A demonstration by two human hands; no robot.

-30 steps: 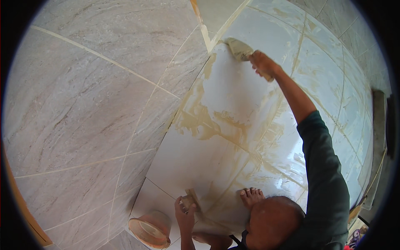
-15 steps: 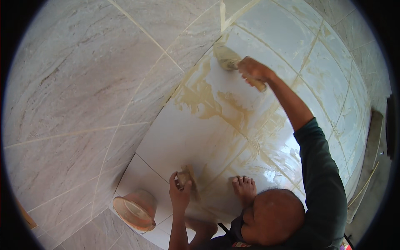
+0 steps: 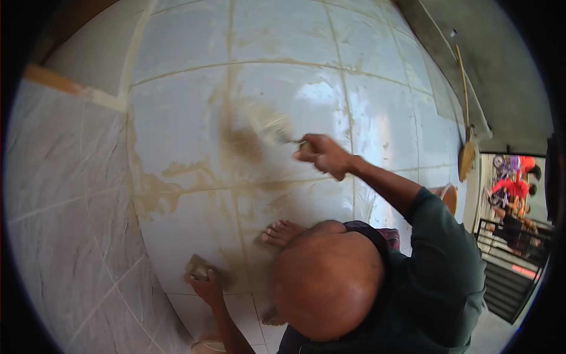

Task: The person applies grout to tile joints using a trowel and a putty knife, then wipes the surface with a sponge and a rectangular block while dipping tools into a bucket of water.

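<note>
Trowel (image 3: 272,125) in use over the white tiled floor (image 3: 177,124), well in from the left edge, where marbled tiles (image 3: 76,236) border it; its broad pale blade is blurred, so I can't tell whether it touches the surface, but it points away from the person and toward that left edge. The right hand (image 3: 323,156) has its fingers closed round the handle, with the arm in its dark green sleeve (image 3: 445,236) reaching across from the floor's right side. Lower down, near the left edge, the left hand (image 3: 206,287) curls part-closed around a small brownish block (image 3: 198,268) (too smudged for me to say what it is made of, or whether it rests on the floor). Yellowish-brown paste (image 3: 158,199) lies thickest by the left edge and runs along the joints, with thinner smears over the tiles. A bare foot (image 3: 283,233) is planted between the two hands, just beyond the person's bowed head (image 3: 330,283). By the floor's right edge, a reddish-brown container (image 3: 449,199) stands near a straw broom (image 3: 467,158), and past them, outside, people in red (image 3: 517,189) show beyond a dark barred gate (image 3: 507,265).
</note>
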